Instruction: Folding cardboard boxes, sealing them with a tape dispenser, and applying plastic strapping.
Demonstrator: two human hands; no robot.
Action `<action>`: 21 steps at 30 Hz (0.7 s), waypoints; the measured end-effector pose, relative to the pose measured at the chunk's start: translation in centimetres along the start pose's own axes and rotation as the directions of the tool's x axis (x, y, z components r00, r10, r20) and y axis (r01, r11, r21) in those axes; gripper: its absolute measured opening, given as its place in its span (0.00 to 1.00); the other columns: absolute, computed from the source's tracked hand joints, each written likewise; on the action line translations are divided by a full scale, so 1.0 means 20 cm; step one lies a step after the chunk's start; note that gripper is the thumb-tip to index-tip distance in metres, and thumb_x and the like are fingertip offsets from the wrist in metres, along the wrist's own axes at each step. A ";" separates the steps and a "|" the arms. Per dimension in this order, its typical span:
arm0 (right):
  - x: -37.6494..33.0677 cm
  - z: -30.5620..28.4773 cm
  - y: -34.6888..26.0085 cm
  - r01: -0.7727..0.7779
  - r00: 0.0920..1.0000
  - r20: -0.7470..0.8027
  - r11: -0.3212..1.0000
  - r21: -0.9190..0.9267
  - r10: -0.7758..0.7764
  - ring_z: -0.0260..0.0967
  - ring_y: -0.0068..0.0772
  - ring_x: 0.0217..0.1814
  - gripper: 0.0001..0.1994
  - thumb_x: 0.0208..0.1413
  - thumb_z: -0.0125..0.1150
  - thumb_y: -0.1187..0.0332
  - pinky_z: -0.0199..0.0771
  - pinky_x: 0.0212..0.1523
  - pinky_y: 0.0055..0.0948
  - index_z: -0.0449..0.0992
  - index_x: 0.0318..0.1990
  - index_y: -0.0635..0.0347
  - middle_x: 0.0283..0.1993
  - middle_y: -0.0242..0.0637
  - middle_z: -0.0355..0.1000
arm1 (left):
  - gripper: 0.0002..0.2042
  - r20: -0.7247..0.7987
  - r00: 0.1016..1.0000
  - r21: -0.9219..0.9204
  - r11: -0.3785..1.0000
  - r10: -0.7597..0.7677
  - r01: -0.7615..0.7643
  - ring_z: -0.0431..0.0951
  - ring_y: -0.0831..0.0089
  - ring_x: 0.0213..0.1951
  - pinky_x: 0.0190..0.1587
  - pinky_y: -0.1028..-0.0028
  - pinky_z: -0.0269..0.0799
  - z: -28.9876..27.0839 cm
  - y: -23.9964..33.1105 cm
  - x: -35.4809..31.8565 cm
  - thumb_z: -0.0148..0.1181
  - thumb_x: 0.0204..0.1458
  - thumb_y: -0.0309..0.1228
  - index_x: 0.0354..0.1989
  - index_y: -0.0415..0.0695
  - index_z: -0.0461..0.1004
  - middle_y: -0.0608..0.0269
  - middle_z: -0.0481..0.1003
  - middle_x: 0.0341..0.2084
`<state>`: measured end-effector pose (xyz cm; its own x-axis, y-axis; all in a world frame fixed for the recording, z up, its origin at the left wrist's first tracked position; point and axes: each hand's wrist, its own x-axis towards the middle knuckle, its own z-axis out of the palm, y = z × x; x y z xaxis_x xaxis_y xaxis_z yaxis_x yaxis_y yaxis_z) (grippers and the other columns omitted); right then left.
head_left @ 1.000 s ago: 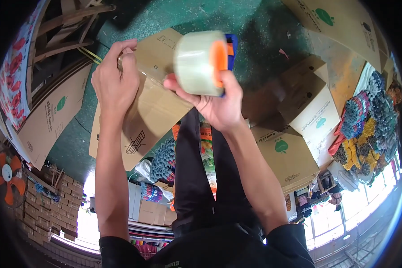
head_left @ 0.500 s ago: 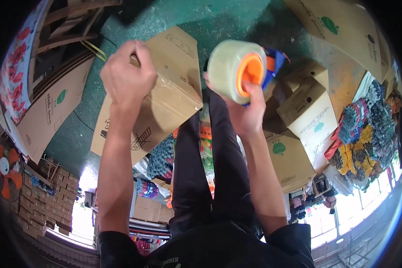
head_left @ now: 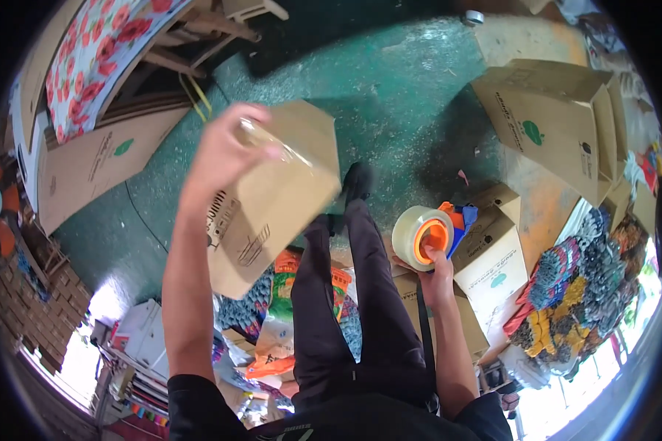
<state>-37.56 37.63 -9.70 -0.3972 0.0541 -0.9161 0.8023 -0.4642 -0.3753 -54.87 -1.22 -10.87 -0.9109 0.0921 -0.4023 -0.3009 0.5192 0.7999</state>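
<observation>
A brown cardboard box [head_left: 283,187] stands tilted in front of my legs, with a shiny strip of clear tape along its upper edge. My left hand [head_left: 219,158], blurred a little by motion, is closed on the box's upper left end, thumb and fingers around the edge. In my right hand [head_left: 435,279] is a tape dispenser [head_left: 407,234] with a wide roll of clear tape, an orange hub and a blue and orange head. The thumb presses into the hub, and the dispenser is apart from the box.
Open cartons [head_left: 496,253] stand by my right hand, with a larger carton [head_left: 544,121] farther right. Bundles of knitted gloves [head_left: 559,301] lie at the right. A flower-patterned cloth [head_left: 99,62] covers a bench at the far left. An orange and green sack [head_left: 276,331] lies beside my legs.
My right hand has lowered the tape dispenser away from the box. My left hand has opened from a fist into a grip over the box's edge. The whole view has shifted.
</observation>
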 end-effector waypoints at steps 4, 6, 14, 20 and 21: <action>-0.04 0.10 0.08 -0.019 0.999 0.038 0.973 -0.230 0.029 0.67 0.29 0.59 0.21 0.61 0.55 0.63 0.63 0.62 0.31 0.68 0.58 0.63 0.56 0.35 0.70 | 0.19 -0.506 0.829 -0.152 0.971 -0.238 0.186 0.74 0.71 0.50 0.55 0.72 0.68 -0.30 -0.45 -0.35 0.69 0.52 0.34 0.49 0.39 0.74 0.59 0.76 0.47; -0.09 0.21 0.13 -0.031 0.998 0.039 0.946 -0.321 0.045 0.67 0.29 0.59 0.21 0.61 0.55 0.63 0.63 0.62 0.31 0.68 0.59 0.63 0.56 0.35 0.70 | 0.18 -0.712 0.610 -0.270 0.938 -0.348 0.219 0.74 0.74 0.45 0.50 0.74 0.70 -0.27 -0.67 -0.64 0.66 0.56 0.38 0.47 0.37 0.74 0.60 0.76 0.44; -0.03 0.85 0.07 0.361 0.932 0.148 0.895 -0.264 -0.332 0.66 0.27 0.60 0.17 0.59 0.58 0.65 0.66 0.58 0.32 0.69 0.53 0.62 0.53 0.35 0.72 | 0.22 -0.781 0.035 -0.578 0.743 -0.623 0.336 0.63 0.83 0.28 0.31 0.80 0.62 0.11 -0.76 -1.33 0.61 0.61 0.44 0.24 0.41 0.64 0.70 0.67 0.24; 0.06 1.01 -0.15 0.394 0.919 0.168 0.842 -0.367 -0.357 0.69 0.27 0.56 0.17 0.56 0.60 0.68 0.69 0.53 0.30 0.72 0.52 0.63 0.50 0.35 0.73 | 0.17 -0.503 0.291 -0.582 0.568 -0.814 0.582 0.69 0.75 0.34 0.40 0.76 0.68 0.11 -0.73 -1.49 0.60 0.61 0.41 0.33 0.39 0.67 0.61 0.70 0.30; 0.05 1.02 -0.19 0.403 0.915 0.170 0.827 -0.392 -0.366 0.70 0.27 0.54 0.18 0.56 0.61 0.69 0.70 0.52 0.29 0.72 0.53 0.64 0.50 0.35 0.73 | 0.17 -0.499 0.284 -0.597 0.563 -0.819 0.571 0.69 0.75 0.34 0.40 0.76 0.68 0.11 -0.70 -1.48 0.60 0.61 0.41 0.33 0.39 0.67 0.61 0.70 0.30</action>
<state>-50.07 21.42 -6.33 -0.7324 0.0691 -0.6774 0.6781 -0.0160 -0.7348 -23.13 -9.27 -11.23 -0.1533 -0.8231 -0.5468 -0.8586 -0.1629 0.4861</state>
